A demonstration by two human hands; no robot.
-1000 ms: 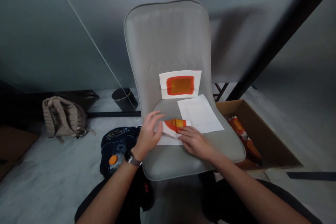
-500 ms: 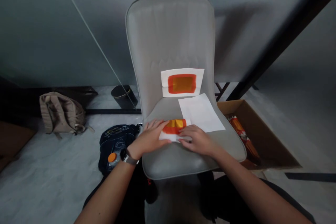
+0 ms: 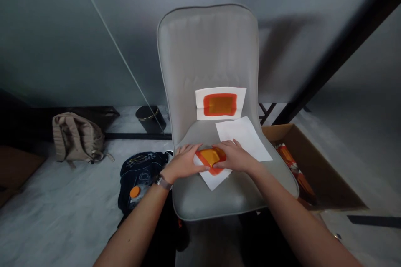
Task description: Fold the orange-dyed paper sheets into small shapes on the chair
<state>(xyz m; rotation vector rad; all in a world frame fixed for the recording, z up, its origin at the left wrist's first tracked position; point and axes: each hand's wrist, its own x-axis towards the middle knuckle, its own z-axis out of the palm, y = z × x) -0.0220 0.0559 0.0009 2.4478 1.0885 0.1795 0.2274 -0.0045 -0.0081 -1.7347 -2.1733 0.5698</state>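
Grey chair (image 3: 209, 46) under L hand (image 3: 183, 162) & R hand (image 3: 234, 157), both over seat. Cardboard box (image 3: 332, 179) to R of R hand, past seat edge; orange-red packs (image 3: 286, 156) inside, type n/k. Beige rucksack (image 3: 77, 137) on floor, well L of L hand. Dark bag (image 3: 131, 173) on floor, nearer L hand. Black bin (image 3: 148, 117) beyond & L of L hand. Blank sheet (image 3: 250, 135) lies on seat beyond R hand, which overlaps it in view; contact unconfirmed. Propped sheet (image 3: 221, 105), orange-red border w/ amber middle, leans on chair back, beyond both hands.

Creased sheet (image 3: 208, 160), similar colours, is betw. the hands, a white corner pointing to wearer. L hand at its L side, thumb spread from fingers. R hand curls over its R side, thumb & fingers near the amber area; cannot tell if pinching.

Handling (judged): light, thin, prob. paper; bends readily, will crease or tear if pulled. Best hold: flat fingers at opp. white margins, off coloured area in case it smears.

Orange-capped bottle (image 3: 135, 192) at dark bag, L of L hand. Wrist strap (image 3: 164, 182) just behind L hand.
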